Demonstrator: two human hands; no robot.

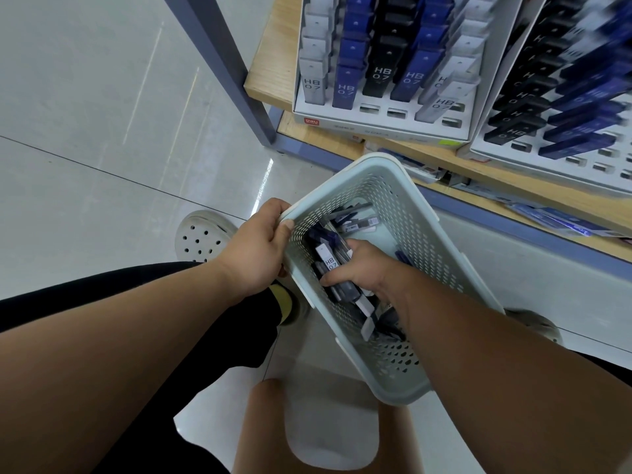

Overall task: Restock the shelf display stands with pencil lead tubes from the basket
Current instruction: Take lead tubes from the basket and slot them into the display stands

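A pale green perforated basket (413, 213) sits tilted in front of me, holding several pencil lead tubes (355, 218) in black, blue and grey. My left hand (260, 249) grips the basket's left rim. My right hand (362, 268) is inside the basket, fingers closed around a bunch of tubes, one marked HB 0.7 (330, 260). On the wooden shelf stands a white display stand (383, 123) with rows of grey, blue and black tubes and some vacant front slots (396, 112). A second stand (547, 162) is to its right, blurred.
The wooden shelf (270, 73) has a grey-blue upright post (225, 59) at its left corner. A lower shelf (513, 196) holds flat packets. My knees and pale perforated shoes (201, 236) are over a glossy tiled floor (85, 131).
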